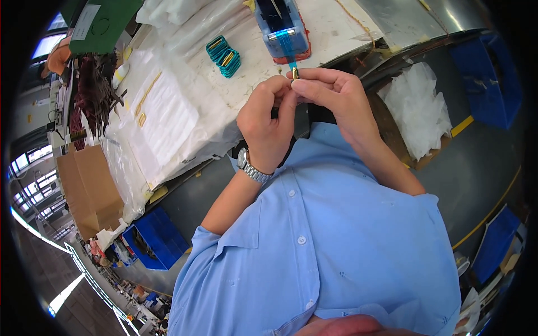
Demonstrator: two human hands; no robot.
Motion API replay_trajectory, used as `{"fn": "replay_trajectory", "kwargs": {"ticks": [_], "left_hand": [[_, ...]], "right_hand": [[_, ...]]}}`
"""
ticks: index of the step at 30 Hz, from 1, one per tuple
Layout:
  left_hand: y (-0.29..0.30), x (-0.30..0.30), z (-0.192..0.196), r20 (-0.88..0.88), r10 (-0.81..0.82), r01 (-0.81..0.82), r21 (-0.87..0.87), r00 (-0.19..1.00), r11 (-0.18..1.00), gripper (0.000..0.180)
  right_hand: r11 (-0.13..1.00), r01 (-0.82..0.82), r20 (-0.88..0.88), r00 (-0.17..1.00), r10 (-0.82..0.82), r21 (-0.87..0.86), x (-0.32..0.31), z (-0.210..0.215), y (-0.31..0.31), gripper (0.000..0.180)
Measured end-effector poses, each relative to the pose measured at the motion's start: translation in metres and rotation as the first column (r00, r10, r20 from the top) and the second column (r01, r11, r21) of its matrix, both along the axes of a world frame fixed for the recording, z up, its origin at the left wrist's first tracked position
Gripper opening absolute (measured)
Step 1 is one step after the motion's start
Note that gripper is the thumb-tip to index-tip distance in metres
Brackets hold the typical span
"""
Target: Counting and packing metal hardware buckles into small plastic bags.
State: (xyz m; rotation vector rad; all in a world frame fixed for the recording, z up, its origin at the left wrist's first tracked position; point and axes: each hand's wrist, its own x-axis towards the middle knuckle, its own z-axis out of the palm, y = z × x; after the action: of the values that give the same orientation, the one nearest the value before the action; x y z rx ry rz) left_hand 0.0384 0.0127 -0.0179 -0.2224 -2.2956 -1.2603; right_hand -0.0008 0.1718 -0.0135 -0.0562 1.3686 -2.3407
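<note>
Both my hands meet at the edge of the white work table (216, 92), just in front of a blue tape dispenser (283, 28). My right hand (346, 98) pinches a small, shiny gold metal piece (295, 73) between thumb and forefinger. From the dispenser a strip of clear blue tape (289, 53) runs down to that piece and seems to touch it. My left hand (266, 115), with a metal watch on its wrist, is closed beside it, fingertips close to the right thumb. Whatever the left fingers grip is hidden.
Left of the dispenser lie teal-wrapped bundles (224, 56) showing gold pieces. Farther left, slim gold-coloured pieces (147, 96) rest on a white sheet (168, 117). Crumpled clear plastic (417, 109) fills a box at right. Blue bins (154, 238) stand on the floor.
</note>
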Motion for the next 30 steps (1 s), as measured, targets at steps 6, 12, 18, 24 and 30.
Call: {"fn": "replay_trajectory", "kwargs": {"ticks": [6,12,18,24,30], "left_hand": [[-0.004,-0.007,0.005,-0.043,-0.039,0.031,-0.165,0.998,0.986,0.01],[-0.008,-0.021,0.021,0.218,-0.081,0.061,0.098,0.973,0.993,0.011],[-0.019,-0.048,0.037,0.469,-0.26,0.066,0.389,0.844,0.919,0.018],[-0.018,-0.059,0.045,0.514,-0.321,0.114,0.393,0.796,0.913,0.02],[-0.033,-0.052,0.029,0.447,-0.334,0.109,0.456,0.83,0.883,0.02]], "right_hand": [[1.0,-0.024,-0.01,1.0,0.024,0.009,-0.003,-0.006,0.001,0.036],[0.982,-0.164,0.057,0.984,0.17,-0.089,-0.019,-0.013,0.008,0.036],[0.991,-0.124,-0.199,0.971,0.13,0.046,-0.034,-0.023,0.001,0.038],[0.994,0.002,-0.374,0.927,0.039,0.109,-0.037,-0.039,-0.002,0.031],[0.999,-0.044,-0.354,0.934,0.051,0.028,-0.032,-0.022,-0.01,0.028]]}}
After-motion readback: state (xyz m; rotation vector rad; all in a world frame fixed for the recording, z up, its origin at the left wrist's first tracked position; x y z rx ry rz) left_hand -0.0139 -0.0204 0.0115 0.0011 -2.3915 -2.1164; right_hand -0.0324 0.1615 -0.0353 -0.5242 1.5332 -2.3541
